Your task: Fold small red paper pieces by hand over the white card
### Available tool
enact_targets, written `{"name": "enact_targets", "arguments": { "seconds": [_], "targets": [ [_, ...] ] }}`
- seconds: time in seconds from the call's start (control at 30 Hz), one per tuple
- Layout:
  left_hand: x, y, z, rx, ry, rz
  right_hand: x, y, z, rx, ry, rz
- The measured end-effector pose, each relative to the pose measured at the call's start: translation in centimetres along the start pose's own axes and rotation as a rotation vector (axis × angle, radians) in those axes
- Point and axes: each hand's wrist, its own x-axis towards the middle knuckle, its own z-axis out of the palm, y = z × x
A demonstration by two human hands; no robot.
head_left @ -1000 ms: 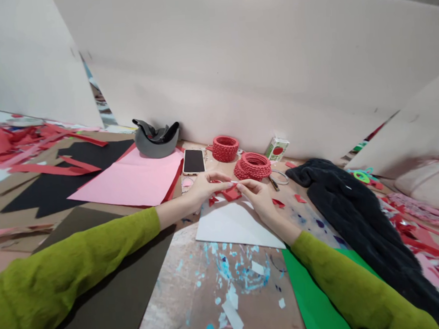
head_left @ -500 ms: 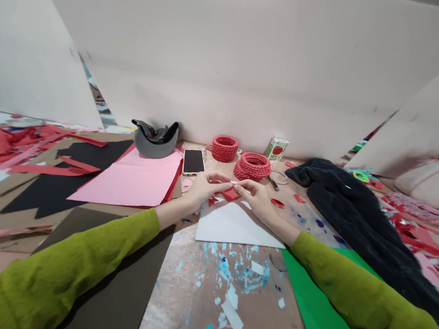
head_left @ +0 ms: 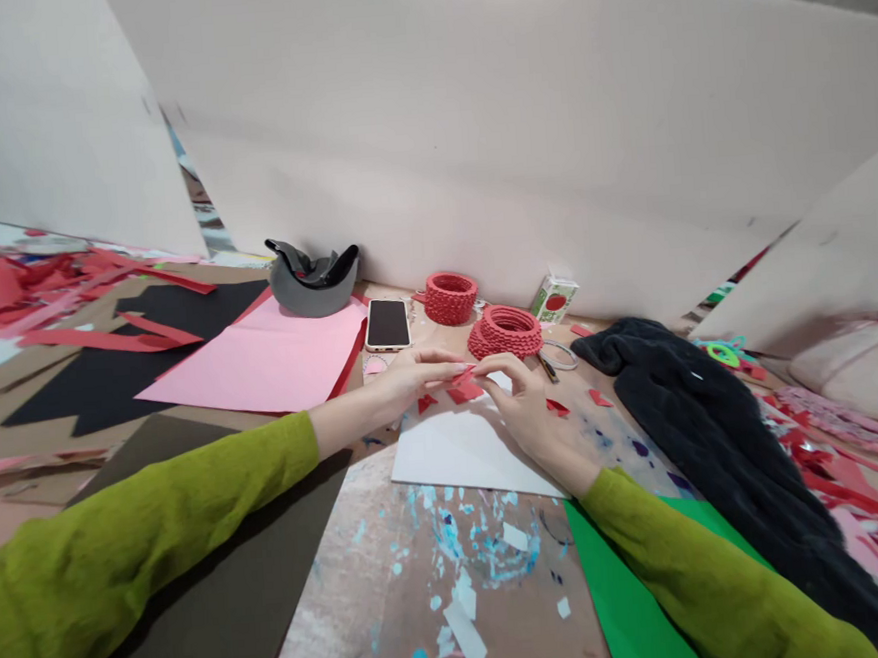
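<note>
Above a white sheet my two hands meet, fingertips close together over a small piece of red paper. My left hand pinches it from the left, its fingers stretched to the right. From the other side, the thumb and finger of my right hand close on the same piece. Small red paper scraps lie on the sheet just beneath. Behind the hands stand two rings of folded red paper, one farther back and one nearer.
A phone, a grey cap and pink paper lie left. A small box, a tape ring and dark fuzzy cloth lie right. Green paper is under my right forearm. White panels rise behind.
My right hand has shifted slightly, its fingers more arched and bent. My left fingers have straightened. More of the red paper shows between the fingertips.
</note>
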Motion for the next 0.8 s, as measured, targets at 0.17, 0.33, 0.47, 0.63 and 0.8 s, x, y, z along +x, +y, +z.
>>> {"name": "enact_targets", "arguments": {
  "seconds": [0.17,0.33,0.47,0.63,0.8],
  "targets": [
    [-0.3,0.3,0.2,-0.004,0.007,-0.079,0.1,0.1,0.1,-0.028,0.009,-0.015],
    [0.0,0.4,-0.3,-0.012,-0.028,-0.131,0.2,0.0,0.1,-0.059,-0.012,-0.033],
    [0.3,0.8,-0.9,0.082,-0.067,-0.132,0.3,-0.6,0.1,-0.052,-0.057,-0.036],
    [-0.3,1.8,-0.6,0.376,-0.053,-0.053,0.2,-1.0,0.1,-0.044,-0.127,0.077],
    [-0.6,2.0,-0.1,0.572,-0.098,0.079,0.3,0.1,0.2,0.046,-0.132,0.161]
  ]
}}
